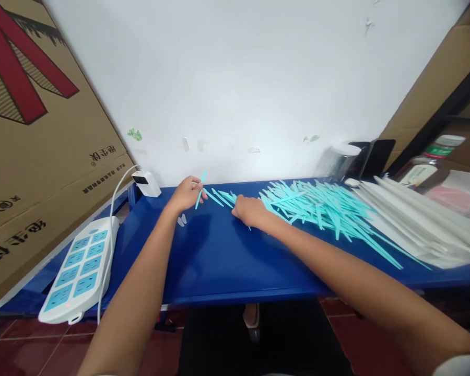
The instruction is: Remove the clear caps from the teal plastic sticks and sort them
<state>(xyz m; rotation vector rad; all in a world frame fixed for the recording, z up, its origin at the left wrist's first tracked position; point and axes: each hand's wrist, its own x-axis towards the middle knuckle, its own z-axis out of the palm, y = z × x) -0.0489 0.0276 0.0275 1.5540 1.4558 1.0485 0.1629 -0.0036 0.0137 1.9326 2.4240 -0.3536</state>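
Note:
My left hand [188,194] pinches a thin turquoise plastic strip [199,197], which stands nearly upright between thumb and fingers. To its right, several loose turquoise strips [216,198] lie slanted on the blue tabletop [219,261]. My right hand [249,210] is closed at the right end of these strips. Its fingers are curled under and hide what they grip; a small tip shows just below them. Farther right spreads a large tangled pile of the same strips [317,203]. Two small pale pieces [181,220] lie below my left hand.
A white power strip [80,266] with a cable lies at the left edge, near a white charger box [147,184]. White paper or plastic sheets [419,224], a clear jar [339,162] and a bottle [426,162] stand right. A large cardboard box [43,172] rises left.

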